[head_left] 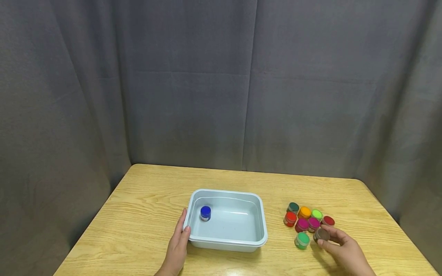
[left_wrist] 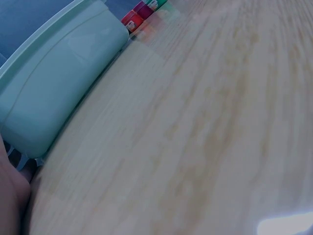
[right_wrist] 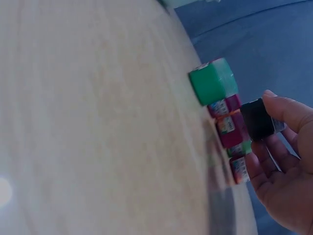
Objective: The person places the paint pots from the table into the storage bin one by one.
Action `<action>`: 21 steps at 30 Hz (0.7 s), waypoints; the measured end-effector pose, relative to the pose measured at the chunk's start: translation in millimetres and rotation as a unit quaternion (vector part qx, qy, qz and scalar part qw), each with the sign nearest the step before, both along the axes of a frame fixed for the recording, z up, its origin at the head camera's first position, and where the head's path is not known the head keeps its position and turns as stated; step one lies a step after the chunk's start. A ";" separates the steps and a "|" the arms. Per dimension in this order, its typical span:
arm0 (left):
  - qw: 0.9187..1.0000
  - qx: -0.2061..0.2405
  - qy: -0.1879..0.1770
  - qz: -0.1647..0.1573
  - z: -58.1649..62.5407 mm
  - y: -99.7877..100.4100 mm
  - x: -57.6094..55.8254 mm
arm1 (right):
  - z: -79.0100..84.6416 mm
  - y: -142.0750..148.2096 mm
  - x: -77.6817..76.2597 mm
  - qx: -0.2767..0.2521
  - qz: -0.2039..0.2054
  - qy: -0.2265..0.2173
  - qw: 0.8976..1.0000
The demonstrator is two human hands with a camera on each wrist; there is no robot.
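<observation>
Pinching dark round plastic jar point(head_left: 322, 235) in right grip point(head_left: 343, 249), just beside green round plastic jar point(head_left: 302, 240).
Resting left grip point(head_left: 177, 239), fingers straight, against pale-blue rectangular plastic tub point(head_left: 229, 228).

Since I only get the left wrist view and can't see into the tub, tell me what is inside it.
Observer: The head view shows a single blue jar standing in the tub, near its left end.
Operator: Understood. Now report on what the right side is holding.
Observer: The right grip holds a dark jar between thumb and fingers.
Operator: Good. Name one jar on the table that is hidden from me.
Observer: An orange jar stands in the group to the right of the tub, just behind a magenta jar.
</observation>
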State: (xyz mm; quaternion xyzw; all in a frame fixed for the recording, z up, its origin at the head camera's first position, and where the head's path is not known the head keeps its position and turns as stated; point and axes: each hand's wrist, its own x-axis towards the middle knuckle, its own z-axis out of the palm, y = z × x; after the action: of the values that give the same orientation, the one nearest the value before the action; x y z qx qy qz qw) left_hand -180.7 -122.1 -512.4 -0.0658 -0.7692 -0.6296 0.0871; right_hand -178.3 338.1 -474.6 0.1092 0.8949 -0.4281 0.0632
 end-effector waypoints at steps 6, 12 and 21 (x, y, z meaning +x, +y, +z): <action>1.000 -0.009 -0.004 0.002 0.2 -0.2 0.6 | 13.5 -8.1 -0.7 -0.043 -0.003 0.009 0.999; 1.000 -0.005 -0.020 0.007 -2.4 1.2 -0.5 | 25.8 -20.7 -4.9 -0.067 0.014 0.033 0.997; 1.000 0.000 -0.027 0.007 -2.9 1.6 -1.3 | 37.5 -48.5 -18.0 -0.183 0.029 0.093 0.978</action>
State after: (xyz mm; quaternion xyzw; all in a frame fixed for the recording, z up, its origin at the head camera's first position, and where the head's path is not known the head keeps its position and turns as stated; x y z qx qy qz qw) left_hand -182.1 -120.5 -515.4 -0.0436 -0.7718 -0.6304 0.0706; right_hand -196.3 289.6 -437.2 0.0292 0.8062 -0.5908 0.0108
